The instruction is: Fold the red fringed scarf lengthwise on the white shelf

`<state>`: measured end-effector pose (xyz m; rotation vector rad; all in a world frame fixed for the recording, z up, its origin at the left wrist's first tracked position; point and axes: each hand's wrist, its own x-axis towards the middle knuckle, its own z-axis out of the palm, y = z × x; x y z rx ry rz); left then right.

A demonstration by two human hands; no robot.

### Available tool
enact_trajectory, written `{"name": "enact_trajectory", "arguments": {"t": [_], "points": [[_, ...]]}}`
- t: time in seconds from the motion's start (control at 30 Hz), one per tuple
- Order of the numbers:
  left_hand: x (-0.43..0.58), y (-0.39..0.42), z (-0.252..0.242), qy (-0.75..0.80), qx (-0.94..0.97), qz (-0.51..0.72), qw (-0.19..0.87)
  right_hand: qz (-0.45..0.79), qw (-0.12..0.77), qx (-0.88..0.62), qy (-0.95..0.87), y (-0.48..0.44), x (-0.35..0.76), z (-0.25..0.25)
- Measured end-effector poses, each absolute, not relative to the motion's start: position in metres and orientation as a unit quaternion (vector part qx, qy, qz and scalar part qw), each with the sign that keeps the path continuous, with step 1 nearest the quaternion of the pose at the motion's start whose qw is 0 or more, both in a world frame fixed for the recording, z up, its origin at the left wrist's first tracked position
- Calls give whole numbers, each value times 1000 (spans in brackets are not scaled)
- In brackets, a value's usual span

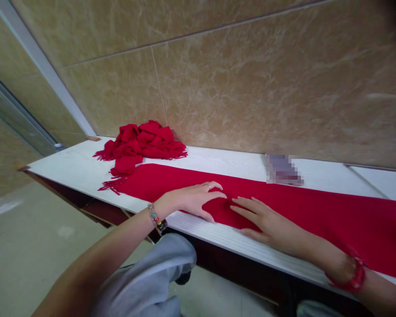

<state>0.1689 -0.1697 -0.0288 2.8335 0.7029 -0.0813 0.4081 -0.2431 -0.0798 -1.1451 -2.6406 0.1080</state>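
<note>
A long red scarf [303, 211] lies spread flat along a white table [72, 169], its fringed end at the left. My left hand [194, 199] rests on the scarf near the table's front edge, fingers stretched and slightly arched, a ring on one finger and a beaded bracelet at the wrist. My right hand [262, 216] lies flat on the scarf just right of it, fingers spread and pointing left, with a red band on the wrist. The fingertips of both hands almost meet. Neither hand holds anything.
A crumpled pile of red scarves [141, 141] sits at the table's far left against the marble-tiled wall. A blurred dark flat object [283, 169] lies on the table near the wall. My grey-trousered knee [158, 273] is below the table's edge.
</note>
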Motion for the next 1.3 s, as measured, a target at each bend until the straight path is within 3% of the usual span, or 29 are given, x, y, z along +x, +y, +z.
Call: {"name": "enact_trajectory", "arguments": {"t": [0.33, 0.7, 0.87, 1.1, 1.3], "points": [[171, -193, -38, 250, 965, -59, -55, -20, 164, -379, -911, -254, 419, -72], [181, -175, -56, 325, 944, 42, 42, 0, 210, -448, -869, -246, 410, -77], [189, -184, -48, 342, 939, 39, -15, 85, 280, -454, -842, -235, 413, -69], [191, -191, -37, 296, 953, -23, -55, 96, 260, -448, -850, -238, 413, -67], [185, -195, -42, 284, 954, -12, -95, 19, 198, -434, -878, -245, 395, -71]]}}
